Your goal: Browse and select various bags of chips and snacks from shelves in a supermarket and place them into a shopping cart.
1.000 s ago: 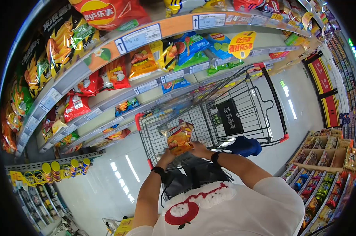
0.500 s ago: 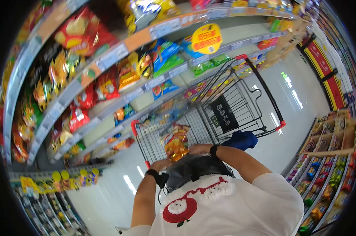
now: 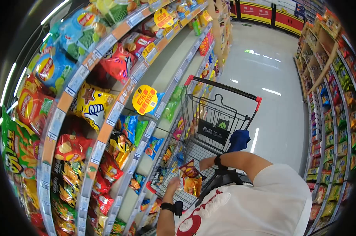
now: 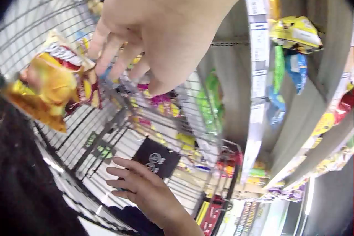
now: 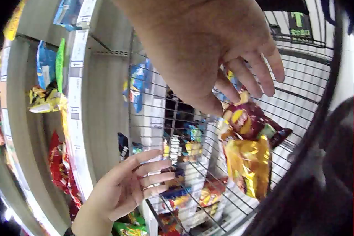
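Observation:
A shiny gold and dark red snack bag (image 3: 191,184) is in the wire shopping cart (image 3: 221,88), between the two hands. My left hand (image 3: 172,186) is left of the bag with fingers spread, holding nothing. Across from it, my right hand (image 3: 206,163) is open above the bag's other side. In the left wrist view the bag (image 4: 55,81) shows apart from the left fingers, and the right hand (image 4: 145,187) is spread. The right wrist view shows the bag (image 5: 249,153) just below the right fingertips; whether they touch it I cannot tell.
Snack shelves (image 3: 101,143) curve along the left, close to the cart's side. A dark blue cloth item (image 3: 239,140) hangs at the cart's right. Shiny floor (image 3: 264,74) runs ahead, with another stocked shelf (image 3: 327,118) on the right.
Both hands have let go of the bag and moved apart; it now lies in the cart. The view has turned, so the shelves stand more to the left and the aisle shows ahead.

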A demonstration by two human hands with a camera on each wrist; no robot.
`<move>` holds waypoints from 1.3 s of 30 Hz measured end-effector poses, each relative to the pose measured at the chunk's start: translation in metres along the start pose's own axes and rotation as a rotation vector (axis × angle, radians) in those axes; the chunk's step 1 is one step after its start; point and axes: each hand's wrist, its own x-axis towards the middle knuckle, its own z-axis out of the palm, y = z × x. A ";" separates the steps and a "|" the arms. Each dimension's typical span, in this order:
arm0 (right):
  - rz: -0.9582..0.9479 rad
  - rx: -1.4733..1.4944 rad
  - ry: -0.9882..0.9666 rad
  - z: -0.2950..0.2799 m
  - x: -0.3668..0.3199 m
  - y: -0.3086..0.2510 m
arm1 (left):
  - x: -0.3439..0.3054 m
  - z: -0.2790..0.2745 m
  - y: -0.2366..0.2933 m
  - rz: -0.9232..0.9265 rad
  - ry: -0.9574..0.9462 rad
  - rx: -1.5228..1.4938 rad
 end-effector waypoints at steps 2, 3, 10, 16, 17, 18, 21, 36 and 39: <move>-0.128 -0.158 0.153 -0.036 -0.001 -0.039 | -0.005 -0.029 0.028 0.332 0.299 -0.072; -0.368 -0.455 0.283 -0.054 0.017 -0.056 | -0.014 -0.045 0.049 0.408 0.420 -0.030; -0.880 0.115 0.972 -0.117 -0.041 -0.241 | -0.074 -0.118 0.157 0.789 0.896 0.028; -1.021 -0.079 1.083 -0.114 -0.035 -0.308 | -0.081 -0.133 0.198 0.484 0.642 -0.198; -0.987 -0.106 1.076 -0.112 -0.032 -0.314 | -0.079 -0.137 0.201 0.444 0.594 -0.230; -0.954 -0.133 1.066 -0.112 -0.031 -0.319 | -0.077 -0.140 0.202 0.401 0.549 -0.261; -0.831 -0.113 1.075 -0.107 -0.042 -0.331 | -0.066 -0.151 0.198 0.403 0.449 -0.275; -0.968 -0.255 0.850 -0.104 -0.065 -0.337 | -0.058 -0.119 0.236 0.453 0.290 -0.225; -1.017 -0.370 0.844 -0.102 -0.060 -0.336 | -0.048 -0.124 0.230 0.410 0.367 -0.212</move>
